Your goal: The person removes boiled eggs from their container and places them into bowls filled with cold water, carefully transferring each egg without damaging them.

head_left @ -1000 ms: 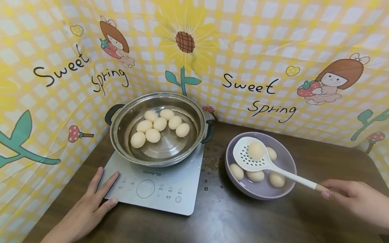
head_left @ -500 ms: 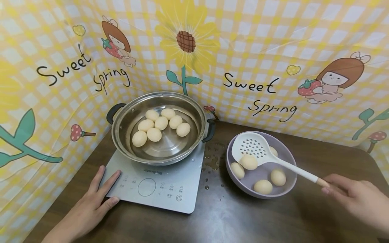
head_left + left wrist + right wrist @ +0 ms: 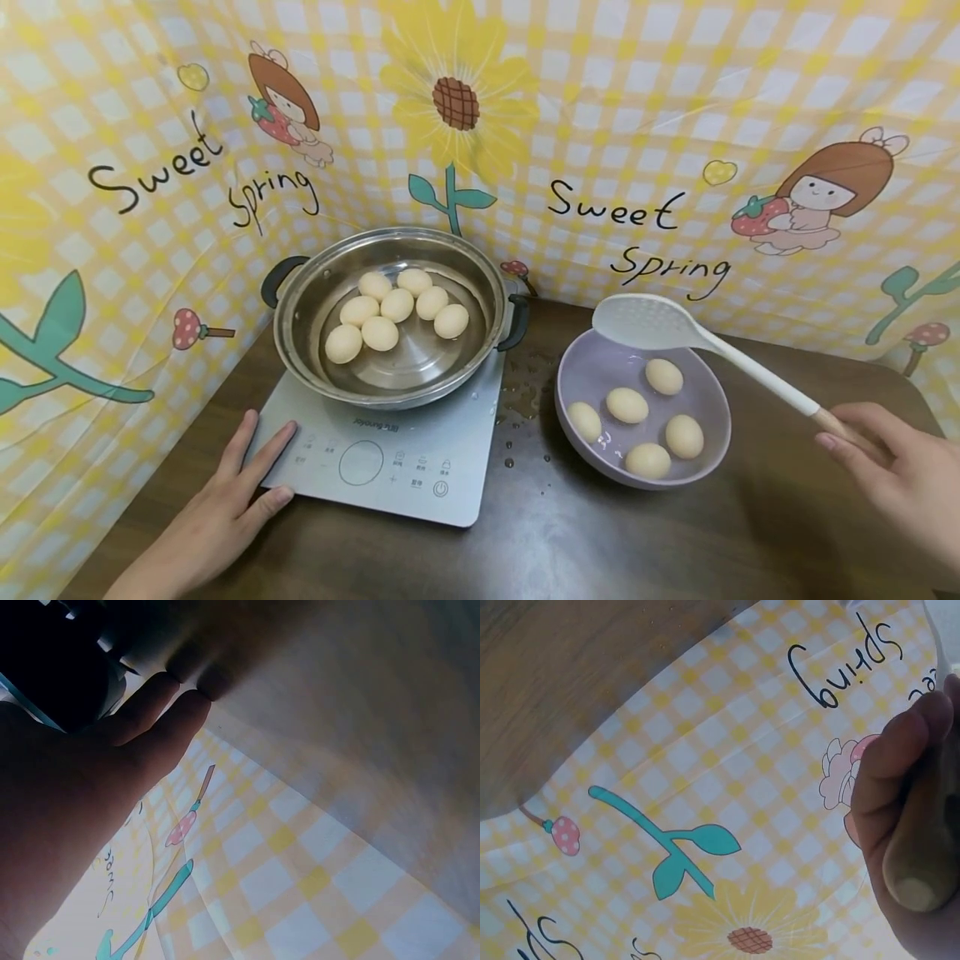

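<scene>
In the head view my right hand (image 3: 911,479) grips the wooden handle of a white slotted spoon (image 3: 648,323). The spoon's bowl carries no egg and hangs over the far rim of a purple bowl (image 3: 573,362). Several pale eggs (image 3: 627,406) lie in that bowl. The right wrist view shows fingers curled round the wooden handle (image 3: 922,862). My left hand (image 3: 213,508) rests with its fingers spread at the left edge of a silver induction cooker (image 3: 318,483). On the cooker stands a steel pot (image 3: 300,342) with several more eggs (image 3: 379,333) in shallow water.
Dark handles (image 3: 517,323) stick out from both sides of the pot. Water drops (image 3: 510,462) wet the brown wooden table (image 3: 540,550) between cooker and bowl. A yellow checked cloth (image 3: 615,100) with flower and cartoon prints rises behind and at the left.
The egg on the slotted spoon has rolled off into the purple bowl. The spoon has tilted, then lifted up and away from the eggs. My left hand stays put.
</scene>
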Action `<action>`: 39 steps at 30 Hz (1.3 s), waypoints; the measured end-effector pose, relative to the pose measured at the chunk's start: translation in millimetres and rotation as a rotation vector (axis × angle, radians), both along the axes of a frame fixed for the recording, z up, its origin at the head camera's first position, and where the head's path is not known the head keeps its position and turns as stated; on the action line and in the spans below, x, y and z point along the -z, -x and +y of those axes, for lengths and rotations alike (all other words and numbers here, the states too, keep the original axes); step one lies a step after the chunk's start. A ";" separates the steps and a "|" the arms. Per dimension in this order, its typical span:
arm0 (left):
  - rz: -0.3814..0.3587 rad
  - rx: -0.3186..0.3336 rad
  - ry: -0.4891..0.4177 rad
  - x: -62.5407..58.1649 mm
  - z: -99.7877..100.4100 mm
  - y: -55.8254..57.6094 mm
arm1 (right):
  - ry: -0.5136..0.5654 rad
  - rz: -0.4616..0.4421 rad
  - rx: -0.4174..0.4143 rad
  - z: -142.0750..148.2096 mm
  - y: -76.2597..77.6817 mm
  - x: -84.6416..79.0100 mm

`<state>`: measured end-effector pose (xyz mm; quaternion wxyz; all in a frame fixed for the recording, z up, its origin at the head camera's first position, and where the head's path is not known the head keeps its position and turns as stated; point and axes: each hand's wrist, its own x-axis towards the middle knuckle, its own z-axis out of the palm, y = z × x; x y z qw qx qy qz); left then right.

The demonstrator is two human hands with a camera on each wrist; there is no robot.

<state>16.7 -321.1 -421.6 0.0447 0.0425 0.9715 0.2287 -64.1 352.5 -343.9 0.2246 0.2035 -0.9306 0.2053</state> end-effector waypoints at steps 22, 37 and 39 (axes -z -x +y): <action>-0.018 -0.004 0.007 -1.3 -4.5 -0.3 | 0.050 -0.341 -0.036 -51.6 12.2 -33.9; -0.012 0.000 0.005 -2.8 -1.9 0.5 | -0.114 0.050 -0.243 -146.1 51.8 -60.3; -0.007 0.001 0.005 -3.0 -1.5 0.5 | -0.128 0.106 -0.243 -154.1 56.4 -60.8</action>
